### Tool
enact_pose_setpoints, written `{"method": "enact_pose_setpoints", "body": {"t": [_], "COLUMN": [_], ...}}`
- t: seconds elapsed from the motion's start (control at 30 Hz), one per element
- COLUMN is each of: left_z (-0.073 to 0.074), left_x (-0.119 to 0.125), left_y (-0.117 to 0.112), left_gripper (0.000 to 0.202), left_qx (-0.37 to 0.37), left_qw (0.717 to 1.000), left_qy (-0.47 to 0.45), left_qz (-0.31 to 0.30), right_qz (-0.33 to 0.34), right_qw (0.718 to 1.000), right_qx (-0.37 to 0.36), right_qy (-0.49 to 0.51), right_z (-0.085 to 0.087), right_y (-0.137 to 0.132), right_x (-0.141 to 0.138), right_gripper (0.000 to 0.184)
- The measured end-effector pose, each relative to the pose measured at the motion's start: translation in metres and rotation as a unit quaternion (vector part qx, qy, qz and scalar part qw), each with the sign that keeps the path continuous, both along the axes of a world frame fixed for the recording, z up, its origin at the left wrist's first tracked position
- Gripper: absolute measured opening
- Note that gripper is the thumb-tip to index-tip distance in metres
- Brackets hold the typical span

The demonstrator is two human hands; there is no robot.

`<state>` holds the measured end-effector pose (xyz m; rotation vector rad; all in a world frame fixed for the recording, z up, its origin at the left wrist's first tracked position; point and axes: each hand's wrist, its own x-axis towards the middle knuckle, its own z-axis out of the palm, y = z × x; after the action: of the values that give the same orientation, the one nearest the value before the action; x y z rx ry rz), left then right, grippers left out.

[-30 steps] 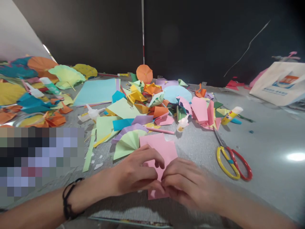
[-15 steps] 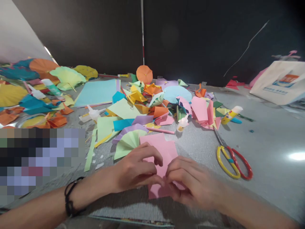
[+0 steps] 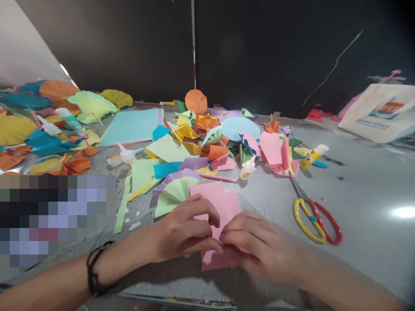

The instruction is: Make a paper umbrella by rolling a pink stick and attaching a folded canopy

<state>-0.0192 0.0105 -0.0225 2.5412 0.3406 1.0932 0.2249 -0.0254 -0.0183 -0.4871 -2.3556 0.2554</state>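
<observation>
A pink sheet of paper (image 3: 220,203) lies on the grey table (image 3: 363,224) in front of me. My left hand (image 3: 183,231), with a black band on its wrist, rests on the sheet's left part with fingers curled and pinching it. My right hand (image 3: 259,246) meets it at the middle, fingertips pressed together on the same pink paper. A pleated light-green paper fan (image 3: 173,194) lies just left of the sheet.
Yellow-and-red scissors (image 3: 316,216) lie to the right. A heap of coloured paper pieces (image 3: 210,138) fills the middle, with glue sticks (image 3: 313,156) and small glue bottles (image 3: 248,167) in it. Paper umbrellas (image 3: 90,103) sit far left, a white bag (image 3: 378,112) far right.
Both hands stay pinched on the pink paper; my right hand's fingers have shifted slightly up and left along the fold. Nothing else has moved.
</observation>
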Motion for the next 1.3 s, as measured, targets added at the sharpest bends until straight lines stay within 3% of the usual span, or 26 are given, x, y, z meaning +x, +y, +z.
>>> {"method": "enact_pose_setpoints", "body": {"t": [0.2,0.7,0.97,1.17,1.3], "left_z": [-0.0054,-0.0023,-0.0058,-0.0082,-0.0065], "left_x": [0.0022,0.0014,0.0002,-0.0005,-0.0007], "left_y": [-0.0006,-0.0007,-0.0004,0.0005,0.0022], "left_gripper": [0.032,0.026,0.013,0.005,0.007], "left_qx": [0.005,0.004,0.001,-0.004,-0.052], "left_qw": [1.0,1.0,1.0,1.0,0.996], "left_qy": [-0.01,0.001,0.013,0.01,0.062], "left_qz": [-0.018,-0.007,0.0,0.007,-0.029], "right_qz": [0.003,-0.02,-0.006,-0.022,-0.021], "right_qw": [1.0,1.0,1.0,0.999,0.995], "right_qx": [0.007,0.003,0.002,-0.023,0.001], "right_qy": [0.001,0.012,0.01,-0.042,-0.093], "right_z": [0.0012,-0.0002,-0.0015,0.0034,0.0017], "right_y": [-0.0019,-0.0042,-0.0034,-0.0033,-0.0015], "right_x": [-0.0038,-0.0025,-0.0014,0.001,0.0008], "right_gripper": [0.002,0.021,0.009,0.012,0.012]}}
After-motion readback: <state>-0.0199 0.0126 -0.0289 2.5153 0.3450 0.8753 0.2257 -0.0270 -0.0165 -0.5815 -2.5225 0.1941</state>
